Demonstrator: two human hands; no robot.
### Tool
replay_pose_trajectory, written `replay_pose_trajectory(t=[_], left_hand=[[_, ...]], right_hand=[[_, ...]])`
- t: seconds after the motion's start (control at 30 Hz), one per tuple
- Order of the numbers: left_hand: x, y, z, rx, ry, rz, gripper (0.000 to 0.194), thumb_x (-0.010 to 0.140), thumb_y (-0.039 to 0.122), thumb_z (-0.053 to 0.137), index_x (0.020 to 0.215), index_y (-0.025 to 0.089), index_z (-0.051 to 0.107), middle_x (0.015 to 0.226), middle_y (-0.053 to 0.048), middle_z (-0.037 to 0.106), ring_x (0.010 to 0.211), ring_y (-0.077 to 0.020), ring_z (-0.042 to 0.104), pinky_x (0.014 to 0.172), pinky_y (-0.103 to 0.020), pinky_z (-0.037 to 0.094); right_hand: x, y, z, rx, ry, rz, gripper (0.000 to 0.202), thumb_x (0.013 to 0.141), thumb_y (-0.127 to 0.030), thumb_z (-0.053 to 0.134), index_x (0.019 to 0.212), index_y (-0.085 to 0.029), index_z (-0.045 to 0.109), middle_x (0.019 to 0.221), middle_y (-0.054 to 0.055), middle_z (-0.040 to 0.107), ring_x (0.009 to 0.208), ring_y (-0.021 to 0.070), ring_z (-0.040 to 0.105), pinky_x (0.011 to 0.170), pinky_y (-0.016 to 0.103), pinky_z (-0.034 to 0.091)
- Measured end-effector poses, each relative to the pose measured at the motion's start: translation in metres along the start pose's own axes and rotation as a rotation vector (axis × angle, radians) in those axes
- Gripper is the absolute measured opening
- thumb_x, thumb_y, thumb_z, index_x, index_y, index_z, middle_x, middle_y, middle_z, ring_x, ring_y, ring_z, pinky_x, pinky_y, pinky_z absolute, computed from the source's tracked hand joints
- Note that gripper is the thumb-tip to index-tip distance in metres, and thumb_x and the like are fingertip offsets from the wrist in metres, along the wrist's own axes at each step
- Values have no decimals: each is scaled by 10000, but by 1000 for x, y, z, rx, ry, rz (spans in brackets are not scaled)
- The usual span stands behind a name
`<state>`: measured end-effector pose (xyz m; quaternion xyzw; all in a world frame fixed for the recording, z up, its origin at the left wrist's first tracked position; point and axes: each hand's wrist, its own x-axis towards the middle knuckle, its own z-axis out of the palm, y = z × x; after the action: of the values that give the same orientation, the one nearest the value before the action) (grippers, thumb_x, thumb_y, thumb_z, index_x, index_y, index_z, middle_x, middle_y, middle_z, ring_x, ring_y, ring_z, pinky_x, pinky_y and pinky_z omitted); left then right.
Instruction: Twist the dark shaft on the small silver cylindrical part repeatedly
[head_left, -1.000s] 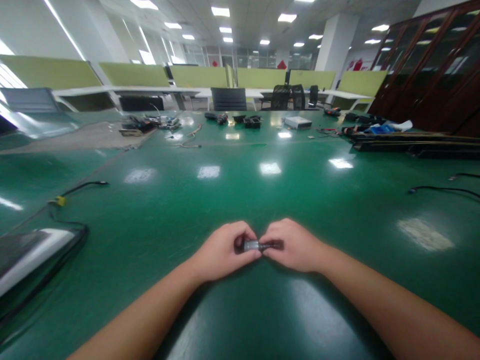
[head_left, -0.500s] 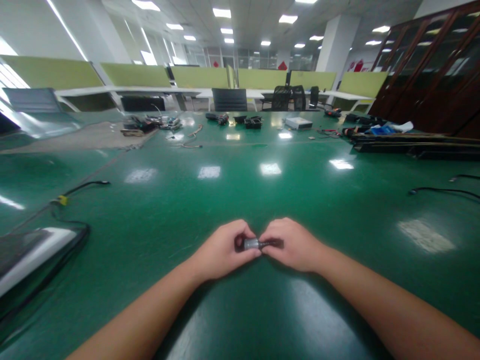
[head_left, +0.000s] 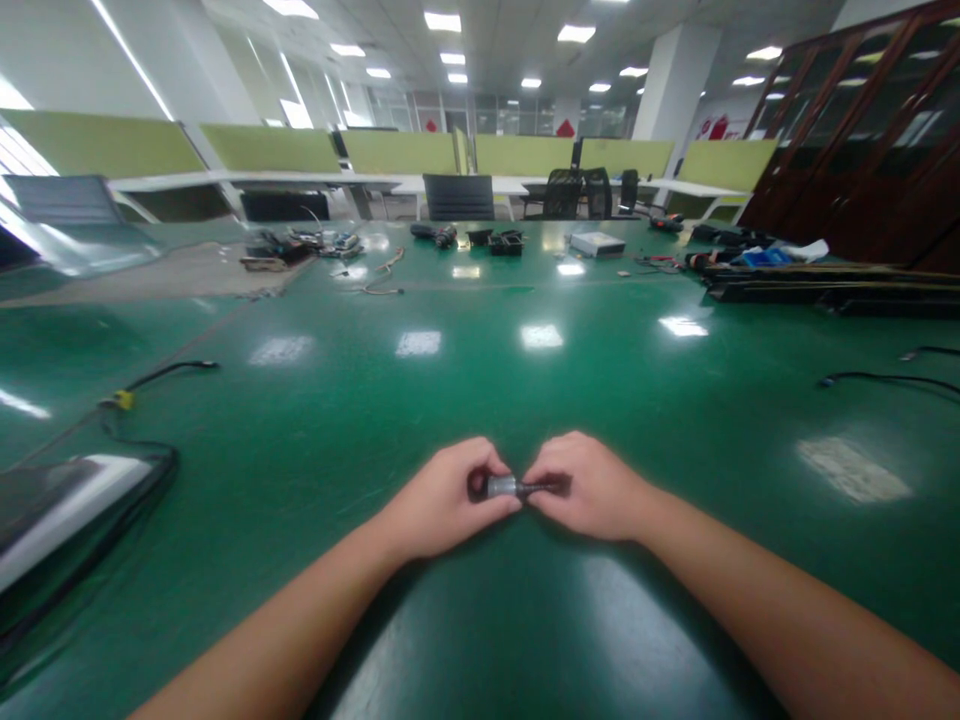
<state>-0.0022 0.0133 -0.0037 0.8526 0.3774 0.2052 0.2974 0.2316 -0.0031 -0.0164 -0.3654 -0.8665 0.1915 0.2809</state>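
Observation:
Close together above the green tabletop, both my hands are at one small object, a silver-grey cylinder [head_left: 502, 486] with a thin dark part [head_left: 541, 487] extending to the right. Its exact kind cannot be made out. My left hand [head_left: 439, 502] is closed, with thumb and fingers pinching the cylinder from the left. At the other end, my right hand [head_left: 592, 490] grips the thin dark part between thumb and fingers. The object lies roughly level, and its two ends are partly hidden in my hands.
The glossy green table [head_left: 480, 400] spreads ahead. At left are a black cable [head_left: 161, 375] and a white-edged device [head_left: 82, 500]. Dark flat panels [head_left: 825, 285] are stacked at far right. Along the back lie a pale box [head_left: 598, 244], tools and electronic parts.
My right hand has shifted very slightly to the right, and a little more of the thin dark part shows. My left hand stays almost in place.

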Motion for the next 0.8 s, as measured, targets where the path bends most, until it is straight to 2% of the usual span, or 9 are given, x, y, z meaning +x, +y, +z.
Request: replay_pose_trajectory(t=[0.8], left_hand=[[1, -1, 2, 28, 17, -34, 229, 844, 383, 731, 884, 179, 634, 778, 5, 601, 691, -148, 553, 615, -245, 399]], right_hand=[[-1, 5, -2, -19, 11, 19, 47, 801, -204, 746, 846, -198, 732, 769, -5, 709, 723, 151, 627, 746, 292, 426]])
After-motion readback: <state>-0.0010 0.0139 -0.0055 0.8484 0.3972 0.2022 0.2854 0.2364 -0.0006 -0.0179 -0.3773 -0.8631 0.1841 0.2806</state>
